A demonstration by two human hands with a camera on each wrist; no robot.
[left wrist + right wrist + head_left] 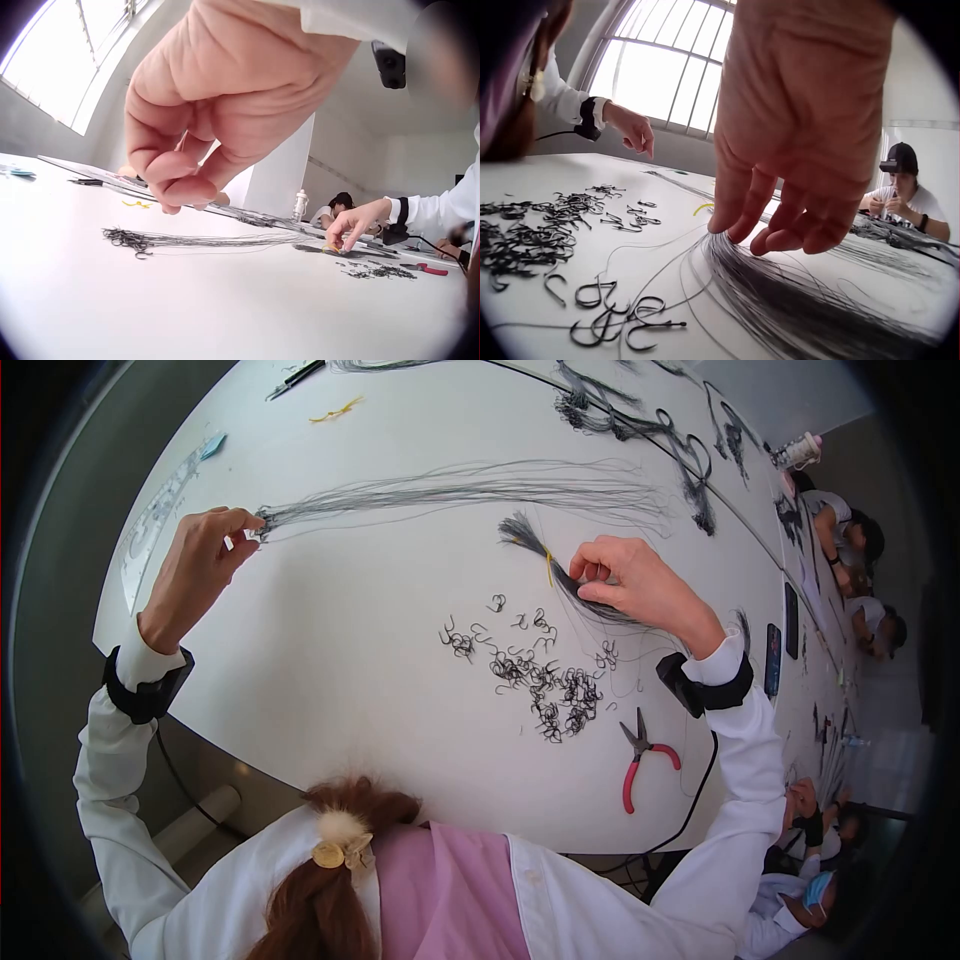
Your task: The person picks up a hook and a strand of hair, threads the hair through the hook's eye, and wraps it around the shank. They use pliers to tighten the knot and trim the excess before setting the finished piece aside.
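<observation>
My left hand (205, 565) is bent over the hook end of a spread of thin grey fishing lines (450, 495). In the left wrist view its thumb and fingertips stand just above the small cluster of tied hooks (127, 238), with nothing visible between them. My right hand (635, 580) pinches strands of a dark bundle of fishing line (780, 300), bound by a yellow tie (549, 568). The bundle's cut ends fan out to the left of that tie. A scattered pile of loose black fishhooks (545, 685) lies nearer to me, below the bundle.
Red-handled pliers (645, 760) lie open to the right of the hooks. A long dark rod (740, 515) and more tangled line bundles (640, 430) run along the far side. A phone (772, 660) lies at the right. Other people sit farther along the table.
</observation>
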